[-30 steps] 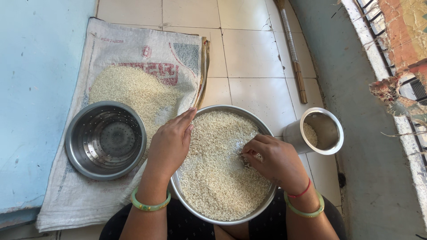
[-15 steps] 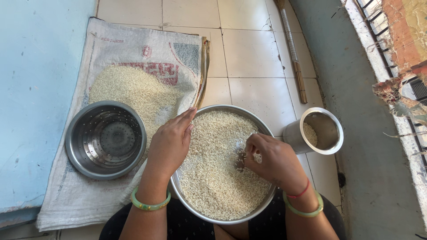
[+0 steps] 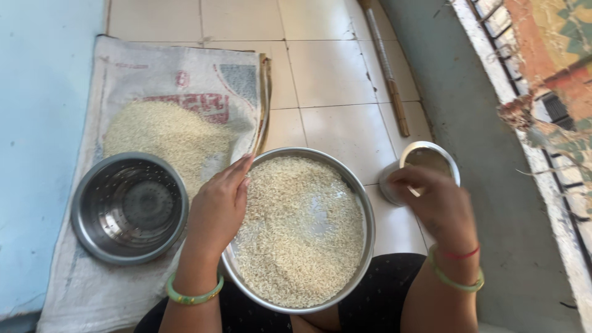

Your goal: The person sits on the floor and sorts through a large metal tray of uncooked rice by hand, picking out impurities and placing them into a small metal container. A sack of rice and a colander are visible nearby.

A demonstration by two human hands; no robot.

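1. L hand (image 3: 217,206) lying flat on near-left rim of 1 rice plate (image 3: 368,213), fingers loose, gripping nothing.
2. R hand (image 3: 439,205) hovering over 1 steel cup (image 3: 425,161) at right; grip unclear.
3. 1 colander (image 3: 129,207) sitting far left.

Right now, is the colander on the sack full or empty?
Empty: the steel colander on the sack shows its bare perforated bottom; the loose grain lies in a heap beside it.
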